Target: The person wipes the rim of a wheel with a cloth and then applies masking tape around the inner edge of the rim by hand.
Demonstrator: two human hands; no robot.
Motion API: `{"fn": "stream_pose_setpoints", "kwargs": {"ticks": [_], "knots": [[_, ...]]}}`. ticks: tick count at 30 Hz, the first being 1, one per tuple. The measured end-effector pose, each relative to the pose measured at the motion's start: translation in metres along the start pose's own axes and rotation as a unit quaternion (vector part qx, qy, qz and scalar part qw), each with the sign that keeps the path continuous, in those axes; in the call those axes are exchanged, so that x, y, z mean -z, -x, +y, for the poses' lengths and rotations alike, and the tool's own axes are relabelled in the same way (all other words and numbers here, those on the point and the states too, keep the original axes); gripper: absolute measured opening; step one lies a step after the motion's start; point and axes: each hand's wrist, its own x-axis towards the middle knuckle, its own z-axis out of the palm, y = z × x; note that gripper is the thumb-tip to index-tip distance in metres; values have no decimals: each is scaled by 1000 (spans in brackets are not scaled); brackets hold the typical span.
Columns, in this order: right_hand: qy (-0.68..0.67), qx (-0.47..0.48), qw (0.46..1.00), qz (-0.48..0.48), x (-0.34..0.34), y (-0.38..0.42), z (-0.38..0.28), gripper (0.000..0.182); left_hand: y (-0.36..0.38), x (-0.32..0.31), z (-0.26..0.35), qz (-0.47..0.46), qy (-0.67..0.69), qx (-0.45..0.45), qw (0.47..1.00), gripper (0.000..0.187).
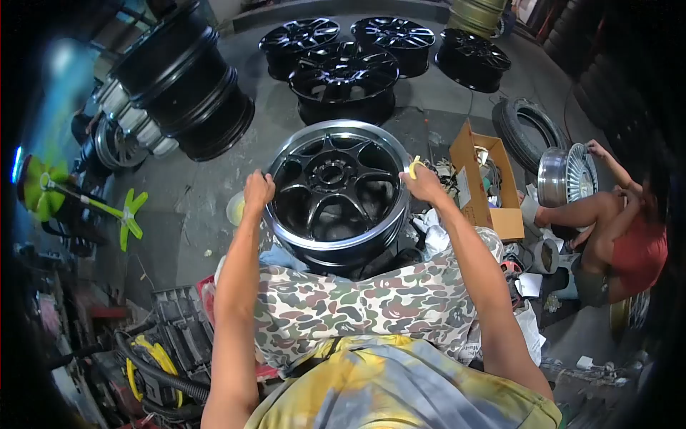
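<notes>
A car wheel rim with black spokes and a polished silver lip lies face up, slightly raised, in front of my knees. My left hand is closed at the left side of its lip, fingers curled against the edge. On the opposite side, my right hand is closed beside the lip. Held in it is a small yellow curved thing, looking like a narrow roll of tape; its exact kind is hard to make out. What supports the rim underneath is mostly hidden.
Several black rims lie ahead; stacked rims stand left. A green fan is at far left. Right are a cardboard box, a tire and a seated person holding a silver rim. Tools lie lower left.
</notes>
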Motion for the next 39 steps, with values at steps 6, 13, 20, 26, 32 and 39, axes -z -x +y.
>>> {"fn": "stream_pose_setpoints", "kwargs": {"ticks": [6, 13, 20, 26, 32, 39], "knots": [[19, 28, 999, -34, -9, -1, 7, 65, 18, 26, 12, -42, 26, 11, 999, 39], [-16, -18, 999, 34, -29, 14, -8, 64, 17, 30, 24, -75, -32, 31, 996, 39], [4, -29, 999, 42, -33, 18, -10, 60, 23, 45, 43, -126, -33, 82, 988, 36], [-31, 0, 993, 111, -38, 31, -7, 59, 27, 46, 37, -127, -17, 98, 987, 38], [-64, 56, 978, 192, -49, 40, 3, 59, 31, 31, 15, -92, 17, 92, 991, 40], [-47, 65, 974, 211, -57, 67, 29, 47, 45, 42, 26, -66, 72, 75, 992, 39]]}}
